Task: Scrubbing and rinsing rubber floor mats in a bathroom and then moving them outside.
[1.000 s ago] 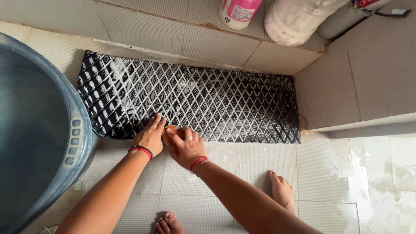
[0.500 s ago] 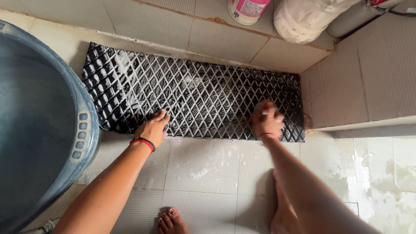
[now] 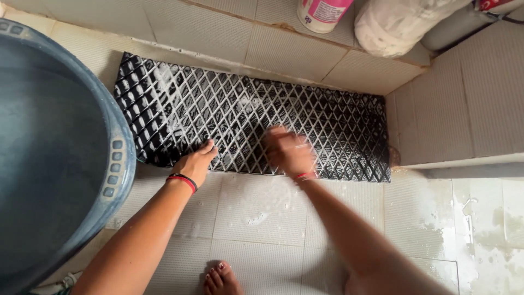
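While the left hand (image 3: 195, 162) lies flat and open, fingers spread on the near edge of the black lattice mat (image 3: 338, 128), the right hand (image 3: 286, 151) sits blurred over the mat's middle, just inside that same near edge. Its fingers look curled, but the blur hides whether they close on anything, so I cannot tell what, if anything, it holds. Both wrists carry thin red and black bands.

The mat lies on the tiled floor (image 3: 262, 213) directly ahead of both hands, its long axis running left to right, parallel to the raised tiled step (image 3: 284, 49) behind it. White suds streak its diamond grid, thickest toward the left end. The left hand presses near the mat's left third; the right hand is the nearer one to the centre and to the long unsoaped-looking stretch on the right, which runs up to the side wall (image 3: 464, 93).

Foam and wet patches spot the floor tiles just below the mat. At the far left, a large blue-grey tub (image 3: 117, 169) overlaps the mat's left corner. On the step stand a pink-and-white bottle (image 3: 322, 13) and a white rounded container (image 3: 398, 27). A bare foot (image 3: 221, 278) shows at the bottom edge.
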